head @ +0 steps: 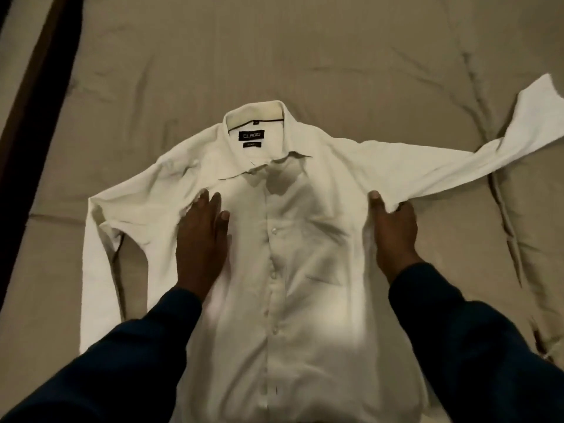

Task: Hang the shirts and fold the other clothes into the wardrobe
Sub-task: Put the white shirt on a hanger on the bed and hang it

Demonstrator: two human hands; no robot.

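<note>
A white button-up shirt (pixel 293 270) lies face up on the bed, buttoned, collar pointing away from me, with a black label inside the collar. My left hand (pixel 201 236) presses flat on the shirt's left chest, fingers straight. My right hand (pixel 395 233) grips the shirt's right side at the armpit, thumb over the cloth and fingers under it, with the fabric bunched there. The shirt's right sleeve (pixel 476 160) stretches out towards the right edge of the view. Its left sleeve (pixel 100 270) bends and runs down along the left side.
A beige, wrinkled bed sheet (pixel 305 56) covers the whole bed. A dark wooden bed edge (pixel 36 96) runs diagonally along the left. Deep creases in the sheet lie on the right near the outstretched sleeve.
</note>
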